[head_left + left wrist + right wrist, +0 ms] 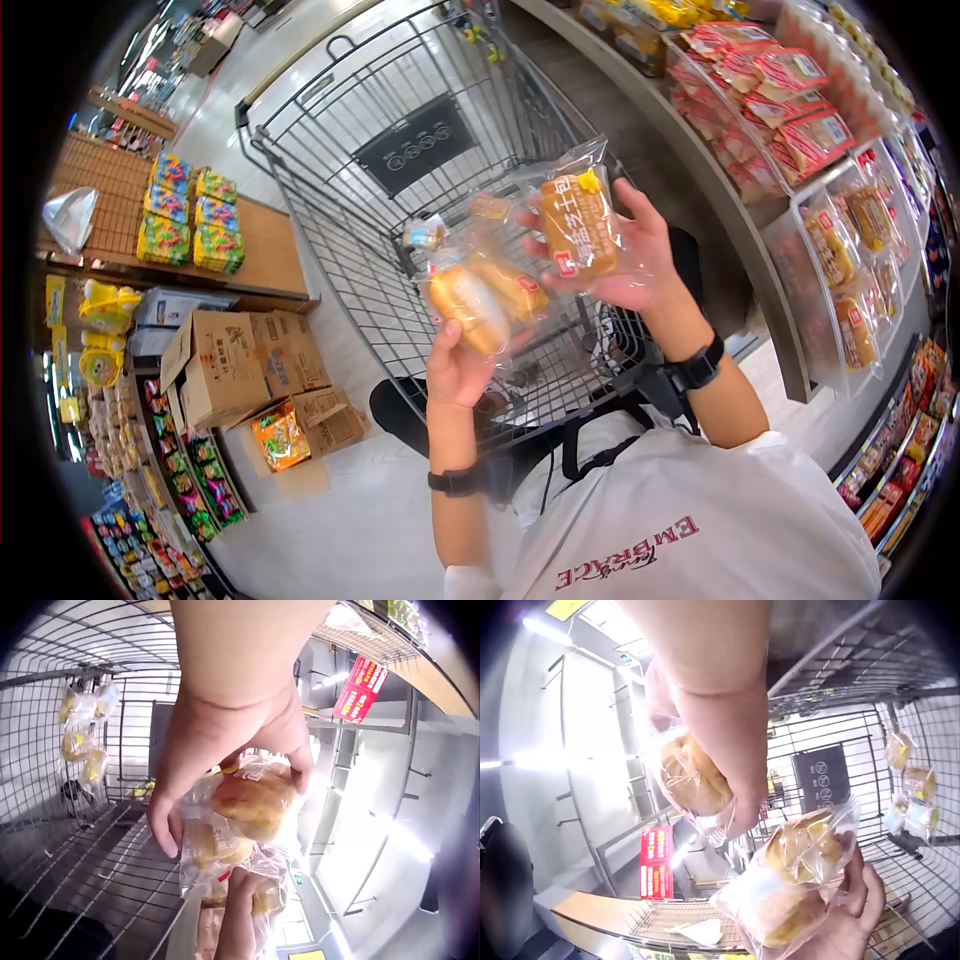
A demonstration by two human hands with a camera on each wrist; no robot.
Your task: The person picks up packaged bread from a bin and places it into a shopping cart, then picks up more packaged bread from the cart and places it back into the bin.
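In the head view my left hand point(457, 365) grips a clear bag of yellow bread rolls point(470, 305), its thumb lying along the near side. My right hand point(640, 262) holds a clear-wrapped brown bread bun point(580, 225), white lettering and a yellow mark on its wrapper facing up. Both packs are side by side above the shopping cart point(355, 285). From the right wrist, the bun point(690, 776) shows between thumb and fingers, while the bag of rolls point(799, 862) rests against the left hand's fingers point(871, 892). The left wrist view shows thumb and fingers spread round the rolls point(255, 802).
Other wrapped breads point(424, 233) lie inside the cart. To the right a shelf edge point(715, 190) carries clear bins point(850, 265) of packaged bread. On the left, cardboard boxes point(225, 365) stand on the floor beside a display table point(265, 240) with snack packs.
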